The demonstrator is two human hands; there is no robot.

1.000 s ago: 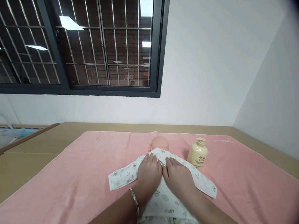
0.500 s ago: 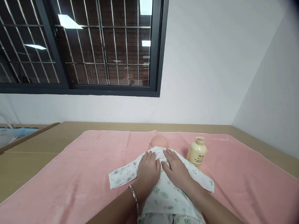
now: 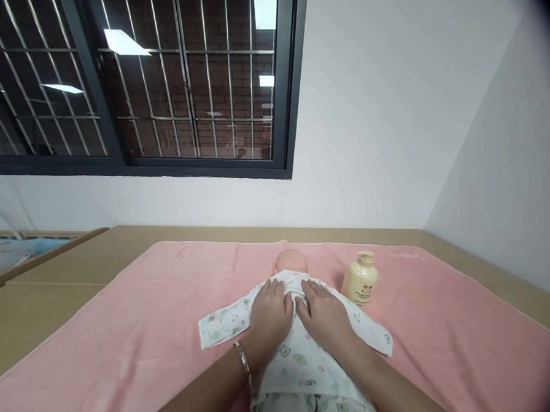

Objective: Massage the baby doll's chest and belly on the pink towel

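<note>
L hand [image 3: 272, 310] and R hand [image 3: 325, 313] lay flat, approx. side by side, gripping nothing, on upper torso of clothed doll [image 3: 301, 355], itself on pink cloth [image 3: 161, 329] nr. yellow bottle [image 3: 359, 283]; uneven pressure, in insp.'s judgement, could've skewed doll or rucked cloth.

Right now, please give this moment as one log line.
left hand: palm-down on printed top | right hand: palm-down on printed top | bottle: on pink cloth, right of doll's head

White glare on the window [image 3: 133, 84], dark right corners
</note>
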